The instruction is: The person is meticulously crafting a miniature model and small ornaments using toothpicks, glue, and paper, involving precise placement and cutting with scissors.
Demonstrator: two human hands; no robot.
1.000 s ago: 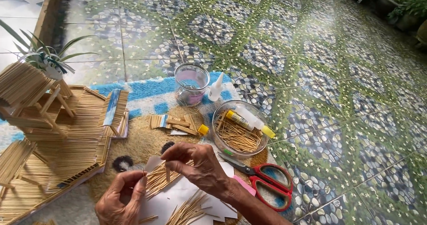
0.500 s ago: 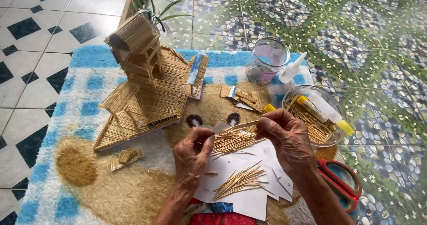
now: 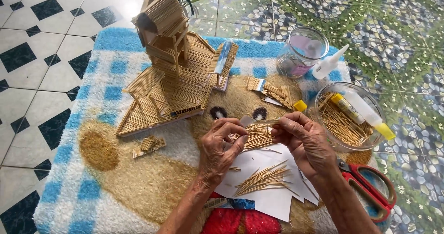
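Note:
My left hand (image 3: 221,146) and my right hand (image 3: 303,139) meet over a white sheet of paper (image 3: 273,199) on a fluffy rug. Between the fingertips of both hands I hold a small flat panel of thin wooden sticks (image 3: 256,132), with one stick pinched along its top edge by the right fingers. A loose pile of sticks (image 3: 263,178) lies on the paper just below my hands. A model house of sticks (image 3: 171,63) stands on the rug to the upper left.
A clear bowl (image 3: 323,137) holding sticks and a glue bottle (image 3: 365,111) sits right of my hands. A glass jar (image 3: 300,51), another white bottle (image 3: 329,63), red scissors (image 3: 370,185), small stick panels (image 3: 270,90) and a stick scrap (image 3: 149,144) lie around. Tiled floor surrounds the rug (image 3: 97,146).
The view has swung left, bringing the whole stick house and the rug into sight. My hands have come together on the stick panel above the paper.

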